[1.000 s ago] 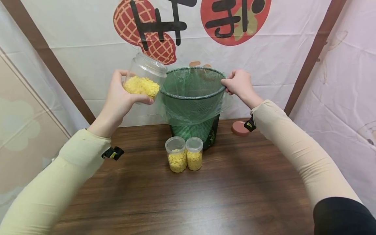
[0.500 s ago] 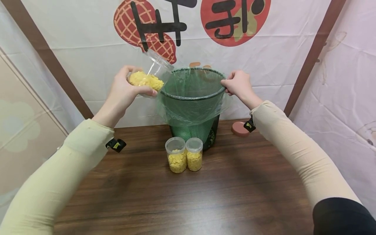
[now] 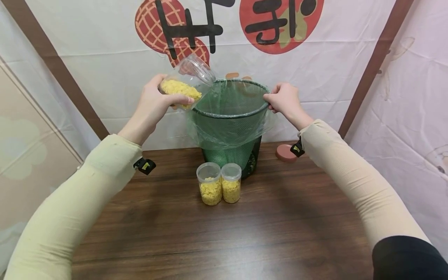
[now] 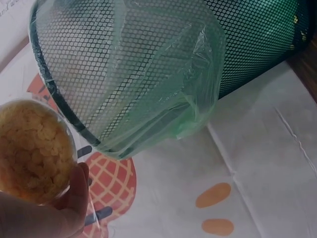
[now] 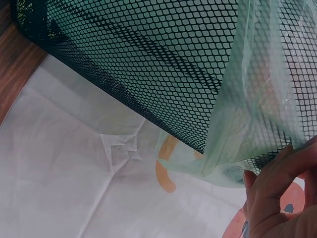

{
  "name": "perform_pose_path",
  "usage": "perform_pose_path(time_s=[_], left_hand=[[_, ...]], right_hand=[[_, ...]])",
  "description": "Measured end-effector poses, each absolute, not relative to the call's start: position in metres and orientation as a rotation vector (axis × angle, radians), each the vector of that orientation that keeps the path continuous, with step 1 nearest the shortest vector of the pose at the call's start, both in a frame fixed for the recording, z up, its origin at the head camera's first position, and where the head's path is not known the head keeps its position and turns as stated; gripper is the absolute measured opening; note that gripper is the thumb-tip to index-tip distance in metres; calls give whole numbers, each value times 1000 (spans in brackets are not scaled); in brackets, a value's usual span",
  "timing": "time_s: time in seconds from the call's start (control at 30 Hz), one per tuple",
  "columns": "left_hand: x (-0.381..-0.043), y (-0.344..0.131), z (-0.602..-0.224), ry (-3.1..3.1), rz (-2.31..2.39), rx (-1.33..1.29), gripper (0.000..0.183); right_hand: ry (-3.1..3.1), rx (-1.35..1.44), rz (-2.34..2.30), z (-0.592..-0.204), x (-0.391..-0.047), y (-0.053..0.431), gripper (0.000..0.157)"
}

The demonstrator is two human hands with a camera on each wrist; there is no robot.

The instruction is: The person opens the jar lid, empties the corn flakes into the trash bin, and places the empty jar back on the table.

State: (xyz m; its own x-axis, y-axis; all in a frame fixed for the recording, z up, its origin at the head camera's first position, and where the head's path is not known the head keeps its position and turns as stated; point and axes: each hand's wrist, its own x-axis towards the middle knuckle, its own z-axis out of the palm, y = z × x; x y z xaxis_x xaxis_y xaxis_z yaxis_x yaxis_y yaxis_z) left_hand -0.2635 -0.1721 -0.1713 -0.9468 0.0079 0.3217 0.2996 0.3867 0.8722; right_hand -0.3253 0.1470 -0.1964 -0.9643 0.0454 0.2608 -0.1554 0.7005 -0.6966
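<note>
My left hand (image 3: 157, 99) grips a clear plastic jar (image 3: 187, 79) partly filled with yellow flakes (image 3: 180, 89). The jar is tilted, its open mouth toward the upper right and over the left rim of a green mesh trash can (image 3: 229, 116). In the left wrist view the jar's base (image 4: 34, 148) faces the camera, flakes showing through it. A thin green plastic bag (image 3: 227, 136) lines the can and folds down over its outside. My right hand (image 3: 285, 101) pinches the can's right rim together with the bag; in the right wrist view its fingers (image 5: 277, 183) curl at that edge.
Two more clear jars, a wider one (image 3: 210, 190) and a narrower one (image 3: 231, 188), stand in front of the can with yellow flakes inside. A pink lid (image 3: 285, 153) lies right of the can on the wooden table (image 3: 224, 241). A printed white cloth (image 3: 105, 58) hangs close behind.
My left hand has moved right and slightly up with the jar, tipping it further toward the can; the flakes have slid along its lower side. My right hand stays at the rim.
</note>
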Motion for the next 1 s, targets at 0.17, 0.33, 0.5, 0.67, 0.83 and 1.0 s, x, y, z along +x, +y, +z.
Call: perform_pose_path(time_s=[0.17,0.33,0.5,0.67,0.83,1.0], left_hand=[[-265,-170,-170,-2314,-1638,-288,60],[-266,-167,-167,-2270,-1662,-315,56],[-267,-165,-165,-2281,-1641,-319,55],[-268,-163,-165,-2287,-1642,-311,54],[-270,-162,-165,-2276,-1649,-314,53],[-270,-160,-165,-2287,-1614,-310,52]], right_hand=[[-2647,92,1126,-196,-325,147,14],[-2645,91,1131,-196,-324,147,14],[-2643,97,1119,-196,-324,147,15],[-2639,108,1108,-196,-324,147,15],[-2638,103,1114,-196,-324,147,13],[-2640,96,1108,-196,-324,147,14]])
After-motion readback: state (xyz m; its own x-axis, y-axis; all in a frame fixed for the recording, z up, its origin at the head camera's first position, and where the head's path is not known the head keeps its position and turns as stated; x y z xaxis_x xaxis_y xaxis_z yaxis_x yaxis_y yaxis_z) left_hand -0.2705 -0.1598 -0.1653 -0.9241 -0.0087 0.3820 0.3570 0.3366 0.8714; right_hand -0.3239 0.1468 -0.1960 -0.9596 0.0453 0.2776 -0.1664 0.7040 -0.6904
